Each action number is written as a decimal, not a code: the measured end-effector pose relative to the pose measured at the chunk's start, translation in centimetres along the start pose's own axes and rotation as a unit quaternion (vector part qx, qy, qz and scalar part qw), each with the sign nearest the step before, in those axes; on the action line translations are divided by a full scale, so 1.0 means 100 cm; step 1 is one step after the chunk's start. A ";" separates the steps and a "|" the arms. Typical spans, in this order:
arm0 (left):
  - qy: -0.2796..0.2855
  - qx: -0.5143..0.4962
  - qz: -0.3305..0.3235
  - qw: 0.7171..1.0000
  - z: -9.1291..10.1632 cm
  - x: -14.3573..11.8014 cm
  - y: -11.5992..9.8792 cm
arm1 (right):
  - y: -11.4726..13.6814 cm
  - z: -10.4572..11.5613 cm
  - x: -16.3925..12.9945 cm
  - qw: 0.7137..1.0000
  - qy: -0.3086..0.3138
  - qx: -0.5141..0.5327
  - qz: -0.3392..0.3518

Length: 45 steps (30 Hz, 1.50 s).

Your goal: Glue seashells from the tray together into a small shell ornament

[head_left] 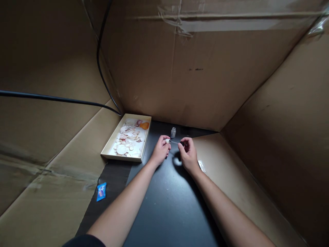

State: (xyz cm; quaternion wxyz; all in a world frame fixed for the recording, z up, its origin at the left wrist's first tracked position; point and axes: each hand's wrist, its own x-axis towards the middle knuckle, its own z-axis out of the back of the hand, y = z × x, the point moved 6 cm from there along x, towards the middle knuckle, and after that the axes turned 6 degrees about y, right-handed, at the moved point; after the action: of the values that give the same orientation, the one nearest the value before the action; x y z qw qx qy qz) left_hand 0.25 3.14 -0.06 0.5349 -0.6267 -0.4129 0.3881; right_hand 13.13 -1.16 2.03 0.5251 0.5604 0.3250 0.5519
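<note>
My left hand [161, 151] pinches a small pale shell [168, 141] between thumb and fingers above the black table top [164, 206]. My right hand [188, 154] grips a thin brush with a dark cap [181, 143]; its fine tip points left and reaches the shell. A small clear bottle [173, 132] stands open on the table just behind both hands. A shallow cream box [113, 140] with several shells, white, pinkish and one orange, lies to the left of my left hand.
Cardboard walls [200, 75] close in the back, left and right. A black cable [59, 99] runs across the left wall. A small blue wrapper [101, 191] lies on the table edge at the lower left.
</note>
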 end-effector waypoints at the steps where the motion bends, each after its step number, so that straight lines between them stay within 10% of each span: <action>1: -0.001 0.001 0.002 1.000 0.000 0.000 0.000 | 0.000 0.000 0.000 1.000 0.002 -0.001 0.001; 45: 0.005 0.018 0.015 1.000 -0.002 -0.002 -0.003 | 0.001 -0.001 0.001 1.000 0.007 0.002 -0.004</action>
State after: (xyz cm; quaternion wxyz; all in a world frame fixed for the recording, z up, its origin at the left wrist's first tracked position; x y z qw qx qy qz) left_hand 0.31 2.92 0.22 0.5422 -0.6250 -0.3936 0.4006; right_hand 13.03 -1.11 2.10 0.5238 0.5563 0.3322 0.5530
